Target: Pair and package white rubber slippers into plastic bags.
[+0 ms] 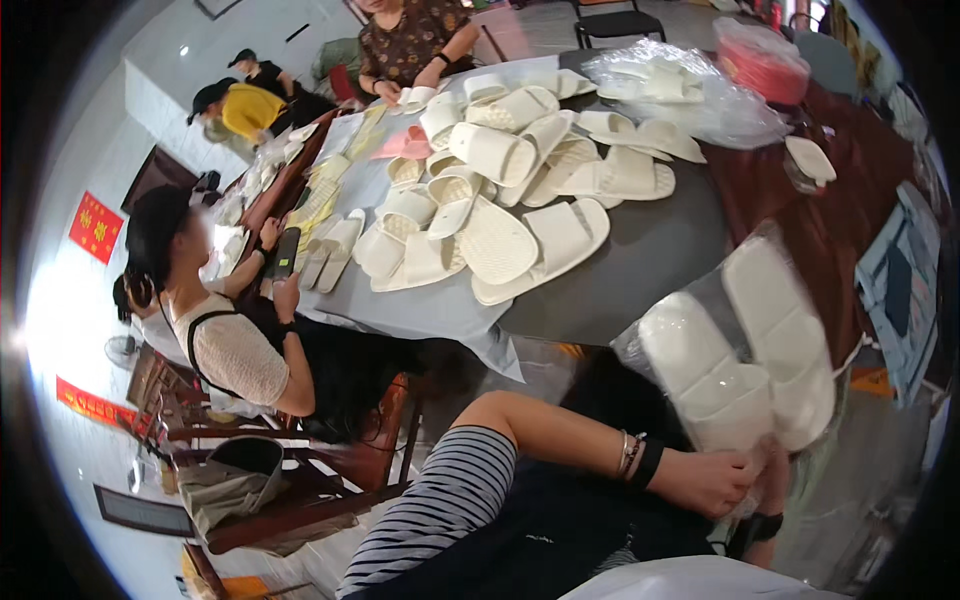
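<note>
A pair of white slippers (785, 345) sits inside a clear plastic bag (755, 250) at the lower right, off the table's near edge. My left hand (705, 482), with a bracelet and black band at the wrist, is closed on the gathered end of the bag below the slippers. Close against it, my right hand (770, 478) also grips the bag's end; its fingers are partly hidden. On the table ahead lies a big heap of loose white slippers (495, 255), soles and straps facing various ways.
Bagged slippers (680, 85) and a red plastic-wrapped bundle (760, 62) lie at the table's far right. A pink slipper (405, 143) is by the heap. One person (235, 340) sits at left holding a phone (287, 253); another (415, 40) handles slippers across the table.
</note>
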The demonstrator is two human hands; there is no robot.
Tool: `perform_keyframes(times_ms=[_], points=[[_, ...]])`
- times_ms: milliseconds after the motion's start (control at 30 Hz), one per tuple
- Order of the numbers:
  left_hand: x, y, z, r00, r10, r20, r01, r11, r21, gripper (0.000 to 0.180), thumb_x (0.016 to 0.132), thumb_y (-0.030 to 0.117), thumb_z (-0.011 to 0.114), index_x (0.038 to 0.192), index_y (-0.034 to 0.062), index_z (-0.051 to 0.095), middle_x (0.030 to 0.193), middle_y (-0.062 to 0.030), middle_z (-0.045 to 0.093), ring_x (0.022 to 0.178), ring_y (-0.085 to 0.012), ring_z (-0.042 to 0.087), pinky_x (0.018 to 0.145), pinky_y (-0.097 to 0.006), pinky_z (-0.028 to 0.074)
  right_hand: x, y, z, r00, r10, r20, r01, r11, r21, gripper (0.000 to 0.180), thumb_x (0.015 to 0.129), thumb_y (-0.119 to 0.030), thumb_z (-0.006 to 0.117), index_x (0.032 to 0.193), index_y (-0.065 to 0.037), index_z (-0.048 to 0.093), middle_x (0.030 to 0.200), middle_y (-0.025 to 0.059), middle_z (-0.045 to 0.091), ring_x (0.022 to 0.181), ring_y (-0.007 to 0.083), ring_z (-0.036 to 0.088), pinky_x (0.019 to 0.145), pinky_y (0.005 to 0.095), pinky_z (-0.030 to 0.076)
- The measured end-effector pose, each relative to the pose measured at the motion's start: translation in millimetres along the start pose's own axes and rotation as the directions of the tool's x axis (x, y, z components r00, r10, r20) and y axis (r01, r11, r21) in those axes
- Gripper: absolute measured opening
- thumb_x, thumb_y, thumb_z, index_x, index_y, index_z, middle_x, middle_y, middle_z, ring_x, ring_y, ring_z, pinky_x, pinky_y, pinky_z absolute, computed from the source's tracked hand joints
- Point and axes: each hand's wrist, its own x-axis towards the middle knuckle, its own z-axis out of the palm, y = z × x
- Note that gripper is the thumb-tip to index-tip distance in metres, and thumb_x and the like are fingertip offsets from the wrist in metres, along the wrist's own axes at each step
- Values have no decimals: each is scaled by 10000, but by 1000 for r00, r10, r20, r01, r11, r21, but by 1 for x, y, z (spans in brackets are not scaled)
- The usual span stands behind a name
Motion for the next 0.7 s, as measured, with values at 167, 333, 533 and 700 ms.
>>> perform_keyframes(times_ms=[167,333,533,700], points=[[18,-5,-11,987,73,-144,-81,995,-53,320,872,182,599,1152,30,627,1234,-158,580,1244,-296,503,1088,-486,386,-62,-29,-46,836,-379,-397,230,898,-374,407,893,-252,658,1181,31,601,1140,85,633,1030,190,592,884,335,482],[11,-35,-7,988,-156,5,154,971,-182,409,837,93,602,1245,64,591,1343,-166,540,1213,-316,546,1010,-441,457,-141,-56,-95,544,-561,-624,307,825,-474,455,858,-214,718,1205,52,596,1185,107,648,1064,197,616,924,355,493],[27,-83,68,902,-252,350,286,957,-49,708,805,295,755,1405,58,463,1499,-137,393,1328,-335,441,1020,-473,421,-249,-96,-68,54,-771,-634,145,634,-759,360,889,-122,692,1193,49,602,1160,114,653,1053,192,615,895,345,499],[39,-102,146,774,-408,485,428,901,75,991,743,369,814,1512,56,273,1532,-140,339,1309,-365,449,1031,-481,428,-272,-44,-108,309,-708,-635,-408,504,-761,388,859,-139,730,1216,-33,619,1097,121,681,961,249,639,896,385,497]])
